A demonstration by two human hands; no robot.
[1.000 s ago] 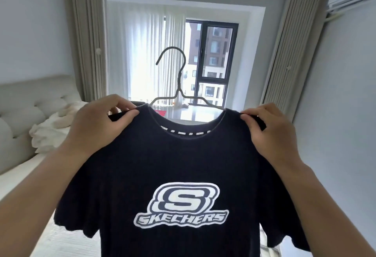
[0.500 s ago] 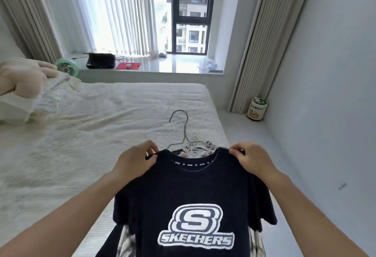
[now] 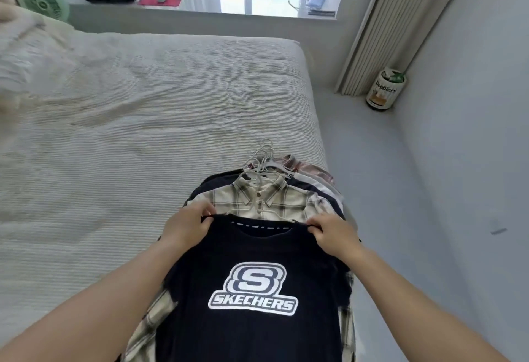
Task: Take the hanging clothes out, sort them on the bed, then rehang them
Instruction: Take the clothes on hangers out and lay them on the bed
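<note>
Left fingers curl over & pinch the tee at its shoulder seam, thumb under the cloth; right fingers pinch the other shoulder the same way, knuckles bunched. So left hand & right hand each grip one shoulder, arms coming in from the lower corners of the frame. Tee sits lower centre, spread over the stack of hangered shirts at the bed edge, plaid shirt directly beneath, its collar showing just above the tee's neckline. Step in hand looks like laying the tee onto the pile as part of sorting. To do it well: keep both shoulders level, lower together, neckline just short of the plaid collar so hooks line up for a later grab; let go only once the cloth lies flat, w/o dragging layers under it. Tee's hanger can't be seen here, prob hidden under the cloth. Long axis runs neck-to-hem, nearly vertical in frame: neck points to upper frame, toward the window ledge, hem runs off the bottom edge, logo reads upright to the wearer
</note>
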